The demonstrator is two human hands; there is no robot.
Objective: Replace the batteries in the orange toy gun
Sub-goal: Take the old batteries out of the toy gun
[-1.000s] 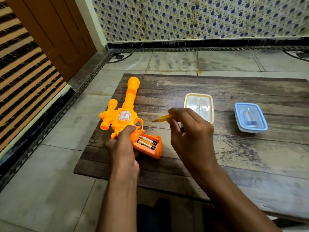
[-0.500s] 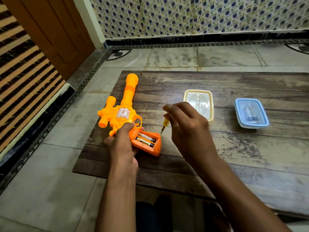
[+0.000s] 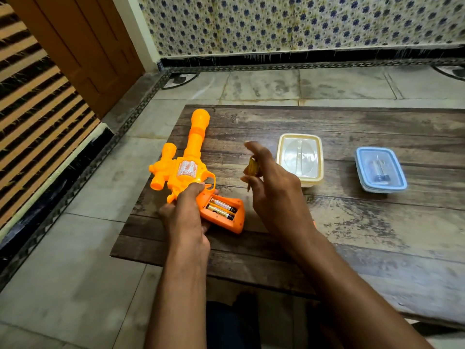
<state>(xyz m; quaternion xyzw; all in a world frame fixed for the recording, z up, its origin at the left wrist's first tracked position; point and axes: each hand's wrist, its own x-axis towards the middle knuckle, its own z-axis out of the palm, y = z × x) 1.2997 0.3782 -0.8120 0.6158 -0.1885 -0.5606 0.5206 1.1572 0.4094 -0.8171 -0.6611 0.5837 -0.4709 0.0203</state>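
The orange toy gun (image 3: 191,157) lies on the wooden table (image 3: 352,222), barrel pointing away. My left hand (image 3: 186,212) grips it at the handle. The handle's battery compartment is open, and two batteries (image 3: 221,209) lie side by side in it. My right hand (image 3: 274,197) hovers just right of the handle and holds a small yellow screwdriver (image 3: 253,168) between thumb and fingers, tip pointing down above the table. The index finger sticks out forward. A sliver of orange (image 3: 314,224) shows behind my right wrist.
A cream-lidded clear box (image 3: 300,157) stands right of the gun. Farther right is a blue-lidded box (image 3: 380,170) with small dark items inside. The table's left edge runs under the gun, with tiled floor beyond. A door and wall stand at the back.
My right hand has turned the screwdriver from lying sideways to pointing down and has opened its index finger outward. The left hand and the gun stay as they were.
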